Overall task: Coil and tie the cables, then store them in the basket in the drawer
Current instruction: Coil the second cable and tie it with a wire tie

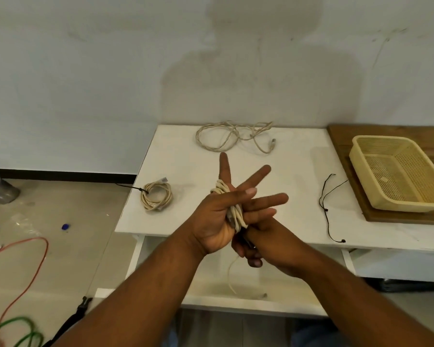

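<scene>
Nearest the camera, both forearms reach over an open drawer (293,284) that sits pulled out under the surface (186,159), ready to take the finished bundles. It looks bare, though the arms cover much of it.

Above it, the left hand (216,219) has its grip spread wide, fingers straight and fanned. It serves as a spool: the cream cable (236,214) is wound in several turns round the fingers, and spreading them keeps the loops even and taut. The right hand (268,239) sits just under it with fingers curled, apparently pinching the free length of this cable to feed the next turn. The exact contact is hidden behind the left palm. A short tail hangs below the right hand into the drawer; its end is hard to make out.

On the surface to the left lies a tied coil (156,196), already bound with a dark tie. To the right lies a thin black cord (325,209), probably kept within reach for binding this bundle.

Further right, a yellow basket (398,204) rests on a wooden board (341,144), not yet in the drawer; its right side is cut off by the frame. At the far edge, by the wall, a loose cable (273,142) waits uncoiled.
</scene>
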